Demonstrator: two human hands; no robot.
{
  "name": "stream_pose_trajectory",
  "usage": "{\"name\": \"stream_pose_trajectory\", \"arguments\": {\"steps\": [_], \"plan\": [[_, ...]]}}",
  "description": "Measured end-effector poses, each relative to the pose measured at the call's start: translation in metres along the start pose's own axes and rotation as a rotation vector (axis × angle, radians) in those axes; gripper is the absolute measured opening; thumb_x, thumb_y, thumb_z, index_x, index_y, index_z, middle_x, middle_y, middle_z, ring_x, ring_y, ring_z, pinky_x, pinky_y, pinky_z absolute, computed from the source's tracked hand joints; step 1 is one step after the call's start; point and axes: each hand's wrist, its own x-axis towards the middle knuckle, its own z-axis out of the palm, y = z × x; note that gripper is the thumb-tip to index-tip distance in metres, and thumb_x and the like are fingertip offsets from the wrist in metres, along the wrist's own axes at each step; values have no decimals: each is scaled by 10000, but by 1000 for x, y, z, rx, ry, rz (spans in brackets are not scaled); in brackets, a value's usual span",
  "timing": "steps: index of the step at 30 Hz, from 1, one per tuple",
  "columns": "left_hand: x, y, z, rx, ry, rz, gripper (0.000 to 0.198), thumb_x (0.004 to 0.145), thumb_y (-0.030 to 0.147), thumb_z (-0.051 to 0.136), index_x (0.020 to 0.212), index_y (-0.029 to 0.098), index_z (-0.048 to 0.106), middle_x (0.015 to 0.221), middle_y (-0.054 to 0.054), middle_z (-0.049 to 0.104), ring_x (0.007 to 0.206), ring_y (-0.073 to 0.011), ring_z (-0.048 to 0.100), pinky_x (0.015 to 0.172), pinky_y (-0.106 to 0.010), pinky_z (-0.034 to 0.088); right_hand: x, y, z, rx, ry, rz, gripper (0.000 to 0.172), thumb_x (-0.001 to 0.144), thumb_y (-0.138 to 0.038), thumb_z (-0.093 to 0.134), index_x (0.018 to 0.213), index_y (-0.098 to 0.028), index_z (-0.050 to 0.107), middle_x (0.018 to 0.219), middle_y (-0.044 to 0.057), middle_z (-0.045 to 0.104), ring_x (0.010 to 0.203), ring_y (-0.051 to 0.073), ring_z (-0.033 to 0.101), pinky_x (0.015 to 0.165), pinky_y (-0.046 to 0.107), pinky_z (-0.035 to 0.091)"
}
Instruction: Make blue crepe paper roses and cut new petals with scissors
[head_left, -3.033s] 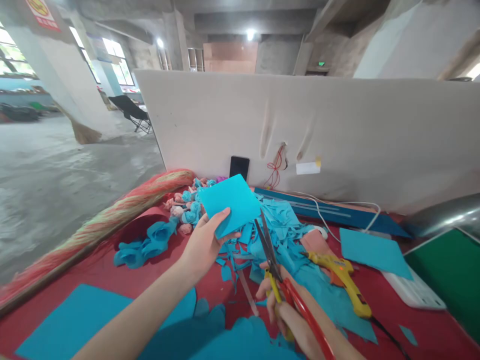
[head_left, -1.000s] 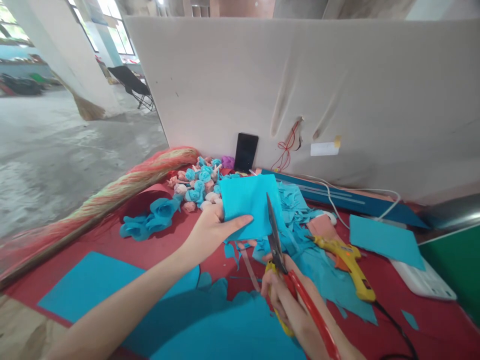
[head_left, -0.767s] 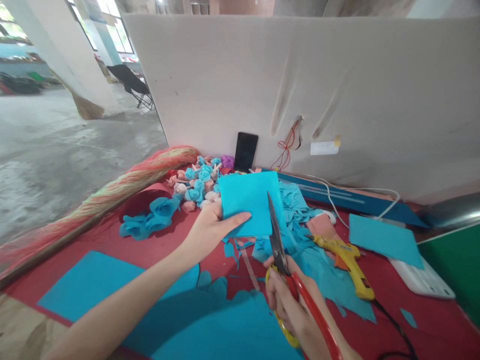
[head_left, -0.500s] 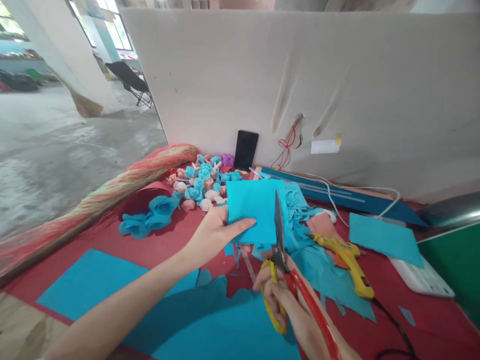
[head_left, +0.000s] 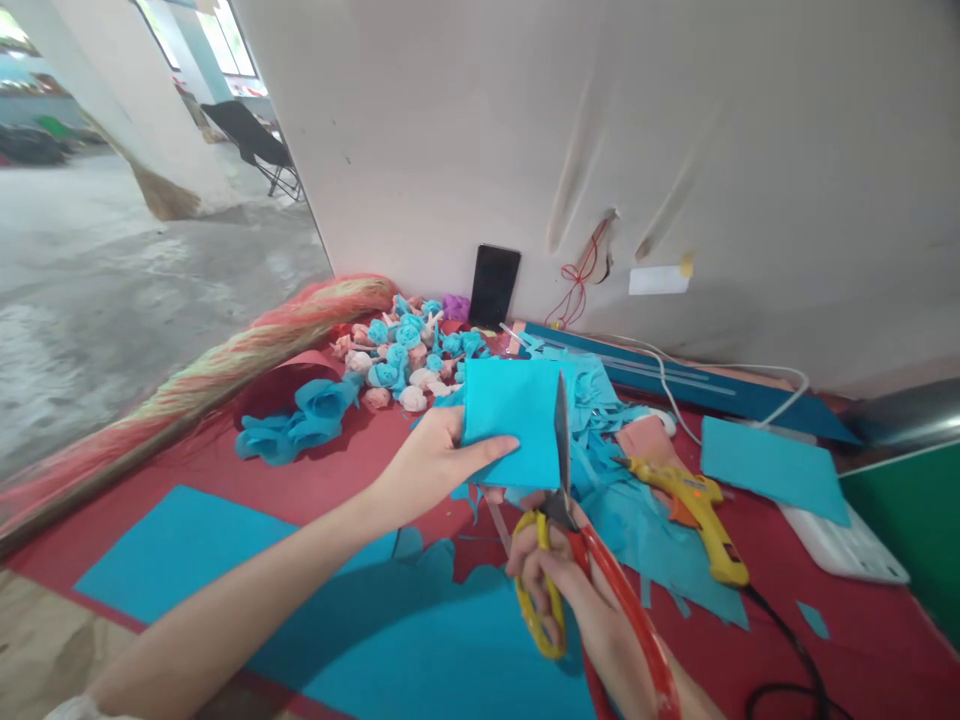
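Observation:
My left hand grips a blue paper square by its left side, thumb lying on the face and the fingers behind it. In my right hand is a pair of scissors with yellow and red handles. The blades point upward along the right edge of the square, and the handles are spread apart. Below my hands lies a large blue sheet with a scalloped upper edge. Cut blue strips and scraps are heaped just behind the scissors.
A yellow glue gun with a black cord rests at right, near a blue paper stack on a white object. Rolled paper flowers cluster at the back. A phone leans on the white board; a broom borders the left.
The camera view has shifted slightly. The scissor handles are a little further apart, and the blade now sits at the square's right edge. My left hand keeps its hold.

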Motion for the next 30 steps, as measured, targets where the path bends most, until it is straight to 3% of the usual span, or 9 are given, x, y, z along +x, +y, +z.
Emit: {"name": "stream_pose_trajectory", "arguments": {"steps": [4, 7, 11, 20, 30], "plan": [[-2, -2, 0, 51, 14, -17, 234, 680, 374, 647, 687, 141, 630, 598, -21, 663, 554, -185, 623, 500, -250, 510, 1, 1, -2, 12, -51, 0, 414, 806, -573, 408, 696, -179, 473, 446, -59, 398, 323, 73, 364, 332, 201, 334], [-2, -2, 0, 76, 5, -33, 236, 677, 371, 647, 678, 135, 641, 586, -20, 659, 553, -189, 621, 498, -251, 507, -4, -7, 1, -2, 20, 9, 384, 839, -527, 403, 666, -188, 455, 423, -60, 384, 331, 77, 376, 347, 199, 341], [-2, -5, 1, 96, -14, -54, 244, 679, 375, 645, 688, 131, 637, 618, -30, 671, 569, -192, 628, 517, -256, 512, -7, -12, 6, 2, 130, 21, 384, 840, -506, 428, 622, -191, 405, 416, -82, 320, 315, 47, 291, 315, 174, 245], [2, -8, -1, 76, -111, -114, 234, 702, 378, 633, 691, 147, 596, 618, -26, 679, 524, -179, 639, 522, -262, 521, 5, 7, 1, 72, 48, 28, 398, 818, -519, 411, 603, -186, 453, 353, -75, 349, 283, 71, 321, 314, 198, 290], [7, -14, -3, 39, -98, -129, 265, 679, 403, 657, 714, 145, 613, 618, -28, 675, 496, -166, 624, 510, -260, 525, 3, -9, 2, 76, 183, 40, 461, 815, -504, 461, 484, -188, 409, 310, -71, 339, 242, 42, 287, 284, 179, 226]]}}
